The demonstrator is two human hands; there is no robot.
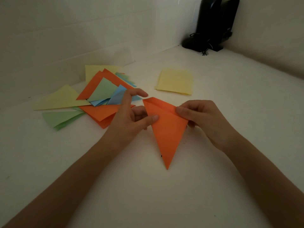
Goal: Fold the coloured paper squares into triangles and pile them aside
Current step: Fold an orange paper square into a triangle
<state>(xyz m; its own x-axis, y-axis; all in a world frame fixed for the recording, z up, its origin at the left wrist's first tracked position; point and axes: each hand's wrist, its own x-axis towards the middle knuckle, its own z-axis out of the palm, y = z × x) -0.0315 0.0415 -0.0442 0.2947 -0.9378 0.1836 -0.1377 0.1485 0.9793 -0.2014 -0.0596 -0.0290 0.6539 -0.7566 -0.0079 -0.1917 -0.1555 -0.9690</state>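
Observation:
An orange paper triangle [166,132] is held between both hands at the middle of the white table, its long point toward me. My left hand [131,119] pinches its left edge with thumb on top, index finger raised. My right hand [202,119] pinches the upper right corner at the fold. To the left lies a loose pile of folded triangles [98,99] in orange, yellow, green and blue. A small stack of flat yellow squares [176,81] sits behind the hands.
The white table [148,195] fits into a corner, with walls at the back and right. A black device with cables [212,28] stands in the far right corner.

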